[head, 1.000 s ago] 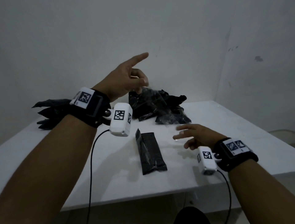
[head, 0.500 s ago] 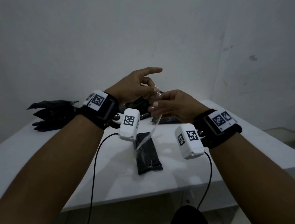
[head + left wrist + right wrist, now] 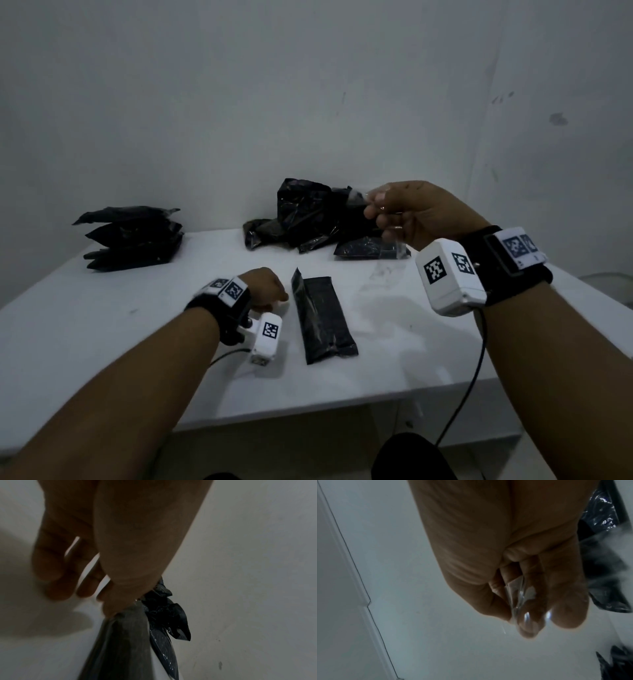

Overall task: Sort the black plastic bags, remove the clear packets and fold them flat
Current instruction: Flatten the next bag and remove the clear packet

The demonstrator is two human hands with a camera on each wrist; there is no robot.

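A flat folded black bag (image 3: 322, 322) lies in the middle of the white table (image 3: 137, 325). My left hand (image 3: 270, 291) is low on the table at the bag's upper left corner. In the left wrist view its fingers (image 3: 56, 574) hang loosely spread and the thumb touches the bag's end (image 3: 120, 642). My right hand (image 3: 380, 212) is raised over the loose pile of black bags (image 3: 308, 212) at the back. It pinches a crumpled clear packet (image 3: 516, 595) between thumb and fingers.
A neat stack of black bags (image 3: 133, 240) sits at the back left by the wall. Another black bag in clear wrap (image 3: 370, 248) lies under my right hand. The wrist cameras' cables hang over the table's front edge.
The hands were together, raised, both on the clear packet. The left hand has dropped to the table beside the flat bag. The right hand carried the packet right and back over the pile.
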